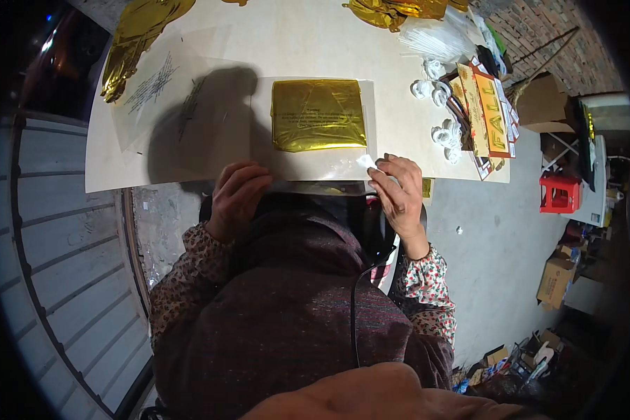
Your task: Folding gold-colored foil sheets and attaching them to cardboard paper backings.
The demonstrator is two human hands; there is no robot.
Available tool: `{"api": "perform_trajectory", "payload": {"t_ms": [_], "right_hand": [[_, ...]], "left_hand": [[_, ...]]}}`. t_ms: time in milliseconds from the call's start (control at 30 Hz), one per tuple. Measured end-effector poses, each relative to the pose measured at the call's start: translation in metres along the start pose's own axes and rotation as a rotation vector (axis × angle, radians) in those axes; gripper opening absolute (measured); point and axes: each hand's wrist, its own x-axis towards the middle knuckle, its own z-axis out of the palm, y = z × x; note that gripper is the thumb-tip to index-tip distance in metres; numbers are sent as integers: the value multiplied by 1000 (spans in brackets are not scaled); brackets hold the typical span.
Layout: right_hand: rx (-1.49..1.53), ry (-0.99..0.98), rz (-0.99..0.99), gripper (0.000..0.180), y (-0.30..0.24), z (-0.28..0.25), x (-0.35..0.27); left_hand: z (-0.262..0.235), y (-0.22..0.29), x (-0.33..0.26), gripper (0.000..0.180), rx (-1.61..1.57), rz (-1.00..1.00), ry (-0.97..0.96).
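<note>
A folded gold foil sheet [318, 133] with dark print lies flat inside a clear plastic bag [262, 147] near the table's front edge. The bag's near end reaches over that edge. My left hand [239, 198] is closed, fingertips pinching the bag's near left corner. At the near right corner, my right hand [400, 190] also has its fingers pressed together on the bag. Beside its fingertips shows a small white piece [365, 162], too bright to make out. Both thumbs are partly hidden.
Gold foil pieces [136, 42] lie at the far left and far right of the table [287, 38]. On the right are white ribbon coils [441, 136], thin white sticks [437, 38] and colourful printed cards [486, 115]. Clear sheets [164, 98] lie left. A red stool [560, 194] stands on the floor.
</note>
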Motion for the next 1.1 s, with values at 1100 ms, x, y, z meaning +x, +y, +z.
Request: {"api": "perform_trajectory", "payload": {"t_ms": [1100], "right_hand": [[-93, 103, 185, 10, -11, 11, 20]], "left_hand": [[2, 10, 10, 3, 150, -180, 33]]}}
